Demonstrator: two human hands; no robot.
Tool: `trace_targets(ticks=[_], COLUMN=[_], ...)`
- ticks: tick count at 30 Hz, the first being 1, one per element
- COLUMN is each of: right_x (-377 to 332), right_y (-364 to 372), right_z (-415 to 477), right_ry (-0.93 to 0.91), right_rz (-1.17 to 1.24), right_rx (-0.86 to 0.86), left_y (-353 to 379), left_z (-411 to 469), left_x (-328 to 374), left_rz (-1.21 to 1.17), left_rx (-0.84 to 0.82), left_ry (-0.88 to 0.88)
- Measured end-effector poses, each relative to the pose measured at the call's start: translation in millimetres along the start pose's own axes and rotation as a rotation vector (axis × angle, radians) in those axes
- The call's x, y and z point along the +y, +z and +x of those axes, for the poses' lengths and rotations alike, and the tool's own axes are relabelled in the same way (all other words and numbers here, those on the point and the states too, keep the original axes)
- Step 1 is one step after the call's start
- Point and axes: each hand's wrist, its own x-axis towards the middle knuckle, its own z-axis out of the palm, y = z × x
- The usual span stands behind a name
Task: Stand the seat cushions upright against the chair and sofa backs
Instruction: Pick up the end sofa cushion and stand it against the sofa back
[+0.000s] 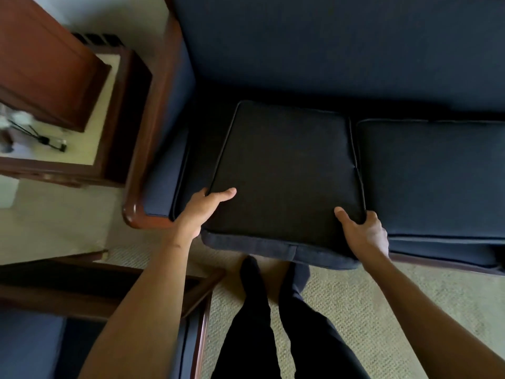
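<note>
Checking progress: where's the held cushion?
Head view, centre: cushion at the sofa's left end, between armrest and second cushion, left hand and right hand gripping its front corners.

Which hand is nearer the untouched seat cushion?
Right. The right hand grips a corner of the held cushion, beside the untouched cushion; the left hand grips its far corner, by the sofa arm.

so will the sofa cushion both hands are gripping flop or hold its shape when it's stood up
Probably holds its shape: the seat cushion looks thick, with piped edges, and does not sag between the left hand and right hand. Its fabric cover likely grips well, not slippery.
</note>
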Motion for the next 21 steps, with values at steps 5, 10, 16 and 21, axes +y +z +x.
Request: trace_targets(ticks=[5,10,16,21], right_x=[-55,-105,-150,-181], right_y=[-71,-112,-138,-115], right_z=[-36,-56,-47,-39], right_ry=[-0.173,-0.309,-0.494,-0.794], right_rz=[0.053,0.175,0.117,-0.358], right_rx=[0.095,0.163,0.171,0.251], left_y=[-20,-27,-21,-28], left_z=[-61,-97,-110,-96], left_x=[74,150,189,166], left_rz=[-0.014,-0.039,0.126,0.107], left_rx=[0.067,0.126,0.288,0.47], left_ry=[0.011,0.124,0.216,0.386])
